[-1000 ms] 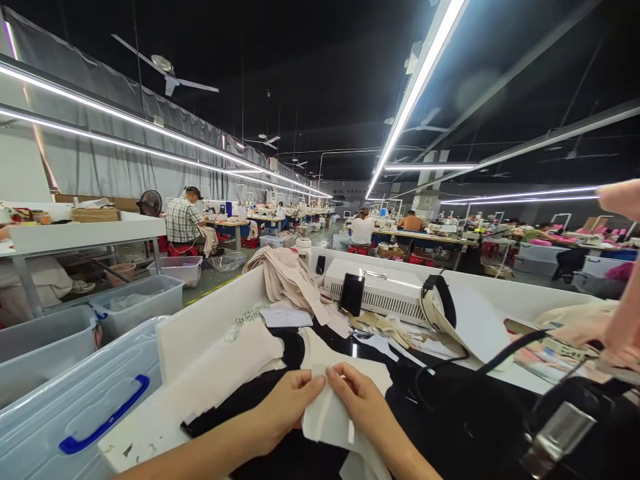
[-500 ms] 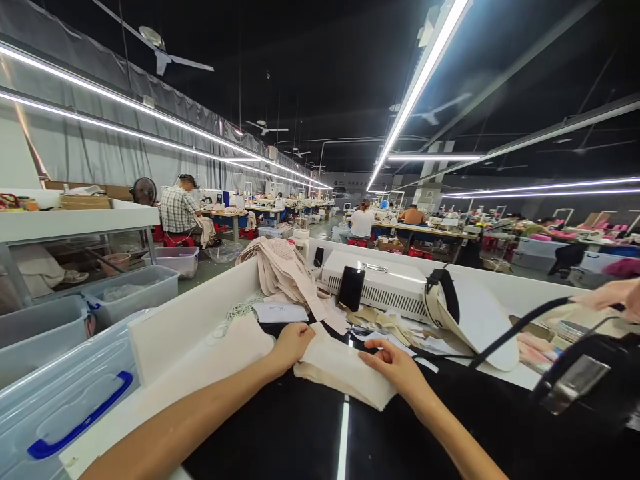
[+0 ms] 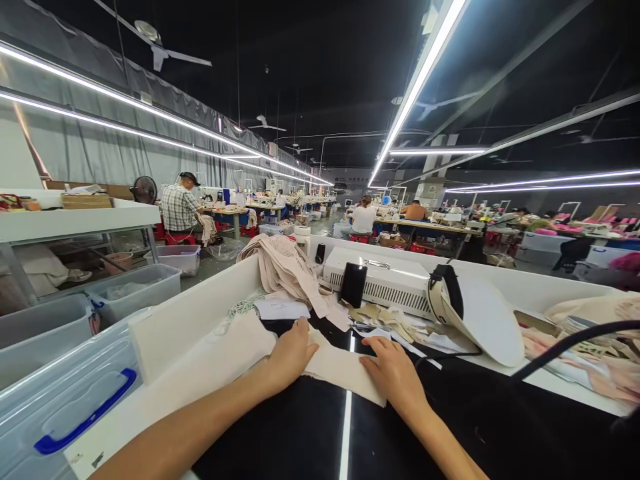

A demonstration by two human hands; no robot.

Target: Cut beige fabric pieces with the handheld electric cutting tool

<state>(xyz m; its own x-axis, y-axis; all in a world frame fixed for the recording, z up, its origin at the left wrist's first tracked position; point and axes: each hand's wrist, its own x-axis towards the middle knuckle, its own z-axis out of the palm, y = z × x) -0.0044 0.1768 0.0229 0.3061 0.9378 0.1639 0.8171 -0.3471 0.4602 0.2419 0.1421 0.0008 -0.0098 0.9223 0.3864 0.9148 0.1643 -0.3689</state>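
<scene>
A cream fabric strip (image 3: 340, 367) lies on the glossy black work surface (image 3: 285, 427), stretched between my two hands. My left hand (image 3: 290, 357) is closed at the strip's left end, its thumb out over the cloth and its other fingers curled. At the right end, my right hand (image 3: 397, 373) holds the cloth, thumb on top and fingers bent near the far edge. The hand covers part of that end. A larger pale fabric piece (image 3: 235, 353) lies left of my left hand. Beyond it sits a white paper slip (image 3: 283, 309) with handwriting.
Beige fabric strips (image 3: 285, 267) are heaped at the back left. A phone (image 3: 353, 285) leans on a white vented machine (image 3: 380, 277). Fabric scraps (image 3: 395, 323) lie before it. A white visor-like piece (image 3: 485, 320) and a black cable (image 3: 575, 343) are at right. Clear bins (image 3: 135, 287) stand left.
The cloth, layered and partly raised before, now lies flatter. My left hand has turned with its thumb over it; my right hand has lowered onto it. The hand and dark object at far right are gone.
</scene>
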